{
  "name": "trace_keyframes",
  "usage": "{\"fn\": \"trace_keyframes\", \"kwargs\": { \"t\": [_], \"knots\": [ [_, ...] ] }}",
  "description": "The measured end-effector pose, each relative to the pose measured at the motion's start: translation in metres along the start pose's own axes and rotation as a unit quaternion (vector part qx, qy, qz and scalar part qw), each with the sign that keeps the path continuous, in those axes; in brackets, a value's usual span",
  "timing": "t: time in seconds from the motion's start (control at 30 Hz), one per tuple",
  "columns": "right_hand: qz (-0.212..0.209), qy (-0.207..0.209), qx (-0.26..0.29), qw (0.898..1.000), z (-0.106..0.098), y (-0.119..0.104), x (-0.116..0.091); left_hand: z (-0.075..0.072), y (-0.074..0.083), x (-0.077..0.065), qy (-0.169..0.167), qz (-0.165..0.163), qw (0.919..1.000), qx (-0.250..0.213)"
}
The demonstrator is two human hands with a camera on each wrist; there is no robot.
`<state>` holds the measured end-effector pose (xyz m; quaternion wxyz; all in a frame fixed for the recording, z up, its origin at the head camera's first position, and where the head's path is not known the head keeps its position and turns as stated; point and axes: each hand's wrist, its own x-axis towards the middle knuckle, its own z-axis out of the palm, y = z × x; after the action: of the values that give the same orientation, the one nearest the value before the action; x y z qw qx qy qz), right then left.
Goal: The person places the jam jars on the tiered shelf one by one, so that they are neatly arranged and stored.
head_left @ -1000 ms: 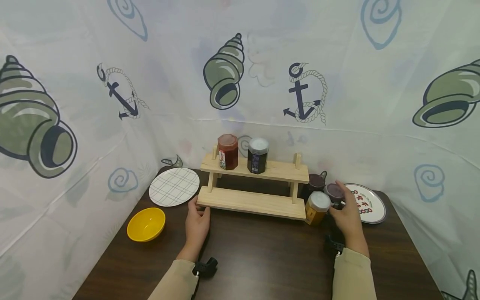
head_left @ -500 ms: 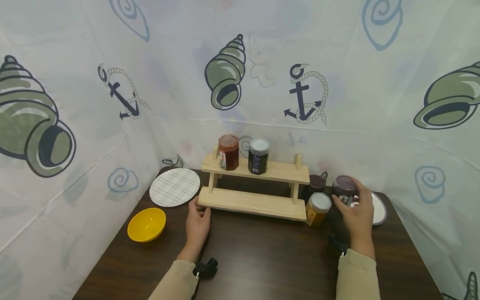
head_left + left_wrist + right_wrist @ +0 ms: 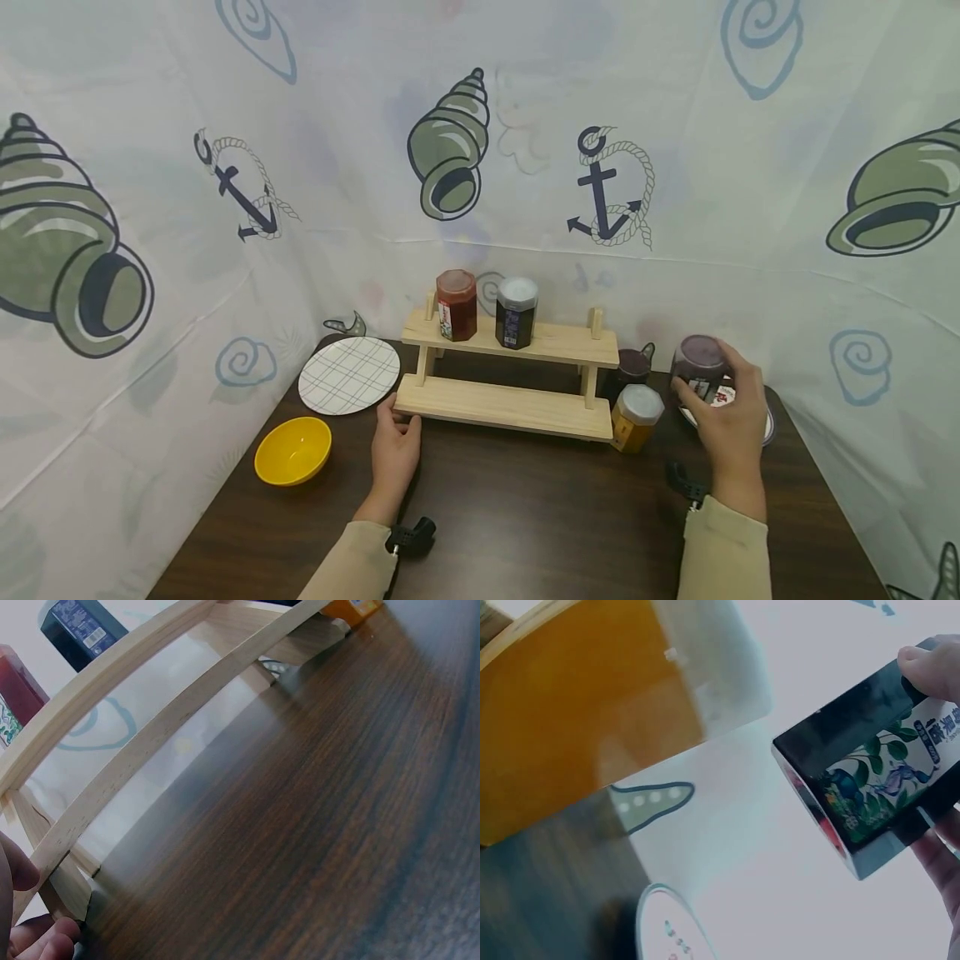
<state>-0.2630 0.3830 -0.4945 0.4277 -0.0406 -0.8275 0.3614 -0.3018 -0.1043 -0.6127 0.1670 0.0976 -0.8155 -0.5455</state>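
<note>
My right hand (image 3: 733,425) grips a dark jar with a purple lid (image 3: 699,353), thumb on one side and fingers on the other. In the right wrist view the jar (image 3: 870,765) shows a label with leaves and is held up off the table. With my left hand (image 3: 395,454) I hold the left end of a two-tier wooden shelf rack (image 3: 502,406). The left wrist view has the thumb (image 3: 21,871) above the lower board and fingers beneath it. A red jar (image 3: 457,305) and a black jar with a white lid (image 3: 517,312) stand on the upper tier.
Right of the rack stand an amber jar with a white lid (image 3: 636,417) and another dark jar (image 3: 628,371). A printed plate (image 3: 768,425) lies behind my right hand. At left are a checked plate (image 3: 348,375) and a yellow bowl (image 3: 292,451).
My right hand has lifted the purple-lidded jar and carried it right, away from the amber jar and over the printed plate. The left hand and rack have stayed put.
</note>
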Motion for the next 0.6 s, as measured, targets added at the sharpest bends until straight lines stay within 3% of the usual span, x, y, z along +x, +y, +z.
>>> {"fn": "trace_keyframes", "kwargs": {
  "t": [0.37,0.6],
  "knots": [
    [-0.061,0.022,0.036,0.997,-0.009,-0.023,0.006,0.000,0.000,0.000,-0.003,-0.007,1.0000,0.001],
    [-0.100,-0.001,0.060,0.993,-0.002,-0.032,0.010,0.001,0.000,0.000,-0.005,-0.012,0.9999,0.004]
  ]
}}
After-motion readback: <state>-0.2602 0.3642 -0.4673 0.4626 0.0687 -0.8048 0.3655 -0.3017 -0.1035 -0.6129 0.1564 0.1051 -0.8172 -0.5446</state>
